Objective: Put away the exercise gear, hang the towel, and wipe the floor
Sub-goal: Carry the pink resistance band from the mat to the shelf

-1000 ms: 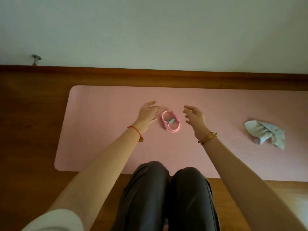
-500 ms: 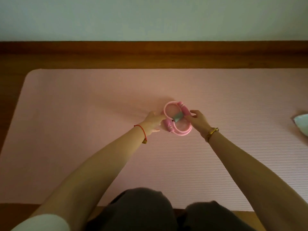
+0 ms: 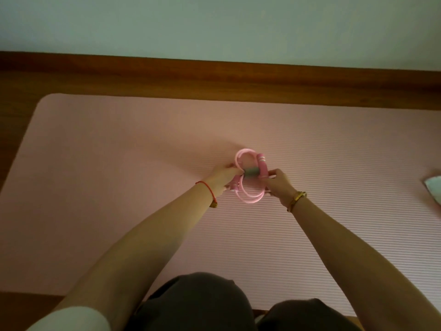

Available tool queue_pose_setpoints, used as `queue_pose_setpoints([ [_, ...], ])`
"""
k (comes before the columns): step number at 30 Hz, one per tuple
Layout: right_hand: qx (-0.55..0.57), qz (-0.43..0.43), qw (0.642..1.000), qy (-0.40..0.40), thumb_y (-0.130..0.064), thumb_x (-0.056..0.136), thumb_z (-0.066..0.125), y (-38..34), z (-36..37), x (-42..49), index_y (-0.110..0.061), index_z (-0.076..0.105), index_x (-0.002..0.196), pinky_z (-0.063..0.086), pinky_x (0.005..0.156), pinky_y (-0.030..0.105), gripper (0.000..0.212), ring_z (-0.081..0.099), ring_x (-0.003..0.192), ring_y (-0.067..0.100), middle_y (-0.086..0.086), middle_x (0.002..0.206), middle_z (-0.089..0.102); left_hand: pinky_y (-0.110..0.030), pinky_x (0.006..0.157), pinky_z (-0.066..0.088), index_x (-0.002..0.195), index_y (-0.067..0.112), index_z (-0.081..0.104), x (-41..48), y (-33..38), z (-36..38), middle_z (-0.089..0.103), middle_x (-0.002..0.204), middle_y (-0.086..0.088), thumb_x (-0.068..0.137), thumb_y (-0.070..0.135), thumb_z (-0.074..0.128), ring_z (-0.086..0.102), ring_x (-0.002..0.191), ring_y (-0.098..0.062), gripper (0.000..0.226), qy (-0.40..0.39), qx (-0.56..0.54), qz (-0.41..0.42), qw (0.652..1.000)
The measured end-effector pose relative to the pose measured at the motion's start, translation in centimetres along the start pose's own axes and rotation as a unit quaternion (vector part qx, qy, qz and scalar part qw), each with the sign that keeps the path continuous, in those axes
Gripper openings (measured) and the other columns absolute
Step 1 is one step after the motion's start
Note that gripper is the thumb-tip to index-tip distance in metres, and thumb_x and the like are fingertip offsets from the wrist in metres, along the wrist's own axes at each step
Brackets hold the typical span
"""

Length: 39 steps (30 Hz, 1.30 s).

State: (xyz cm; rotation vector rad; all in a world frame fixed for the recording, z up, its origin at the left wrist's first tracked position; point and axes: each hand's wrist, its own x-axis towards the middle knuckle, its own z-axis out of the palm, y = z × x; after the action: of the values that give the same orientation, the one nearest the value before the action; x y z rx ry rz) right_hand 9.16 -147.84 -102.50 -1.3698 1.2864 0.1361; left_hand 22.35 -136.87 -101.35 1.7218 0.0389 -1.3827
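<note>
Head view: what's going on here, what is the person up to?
A person bends over a pink mat spread on the wooden floor and holds a coiled pink rope with both hands. The left hand grips the coil's left side, and the right hand pinches its right side. A towel lies on the mat at the frame's right edge, not yet hung.

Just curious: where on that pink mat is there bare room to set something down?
Bare: the mat left of the left hand, and the stretch between the right hand and the towel. Crowded: mid-mat, where both hands grip the jump rope.
</note>
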Motion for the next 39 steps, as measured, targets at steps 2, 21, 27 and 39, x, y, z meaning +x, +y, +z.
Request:
queue_pose_setpoints([
  [2, 0.019, 0.0, 1.0, -0.024, -0.003, 0.088, 0.065, -0.3, 0.0, -0.2, 0.002, 0.049, 0.122, 0.052, 0.059, 0.028, 0.038, 0.061, 0.076, 0.023, 0.018, 0.101, 0.061, -0.031, 0.062, 0.053, 0.131, 0.005, 0.06, -0.3, 0.3, -0.6, 0.068, 0.106, -0.018, 0.09, 0.002, 0.066, 0.062, 0.073, -0.023, 0.041, 0.006, -0.008, 0.005, 1.0],
  [21, 0.11, -0.035, 0.99, -0.083, 0.007, 0.087, 0.054, -19.1, -5.4, -25.9, -0.003, 0.05, 0.12, 0.052, 0.072, 0.031, 0.035, 0.054, 0.078, 0.016, 0.005, 0.088, 0.054, -0.043, 0.092, 0.055, 0.135, 0.01, 0.052, -28.9, 15.7, -2.5, 0.071, 0.103, -0.002, 0.093, 0.005, 0.063, 0.065, 0.091, -0.022, 0.043, 0.042, -0.089, 0.086, 0.991],
  [27, 0.075, -0.072, 0.991, -0.085, 0.005, 0.086, 0.052, -28.1, -7.7, -38.9, -0.002, 0.059, 0.12, 0.047, 0.07, 0.029, 0.035, 0.051, 0.074, 0.014, 0.006, 0.089, 0.057, -0.045, 0.093, 0.055, 0.133, 0.012, 0.055, -43.3, 22.7, -4.1, 0.071, 0.112, -0.009, 0.093, 0.007, 0.064, 0.067, 0.099, -0.026, 0.041, 0.072, -0.108, 0.106, 0.986],
  [39, 0.049, -0.139, 0.976, -0.16, -0.024, 0.08, 0.057, -39.5, -9.3, -61.6, -0.001, 0.063, 0.114, 0.048, 0.073, 0.027, 0.042, 0.054, 0.085, 0.019, 0.009, 0.096, 0.06, -0.047, 0.091, 0.057, 0.128, 0.016, 0.06, -68.6, 28.8, -7.8, 0.07, 0.112, -0.014, 0.092, 0.014, 0.066, 0.068, 0.104, -0.037, 0.036, 0.169, -0.101, 0.162, 0.967],
])
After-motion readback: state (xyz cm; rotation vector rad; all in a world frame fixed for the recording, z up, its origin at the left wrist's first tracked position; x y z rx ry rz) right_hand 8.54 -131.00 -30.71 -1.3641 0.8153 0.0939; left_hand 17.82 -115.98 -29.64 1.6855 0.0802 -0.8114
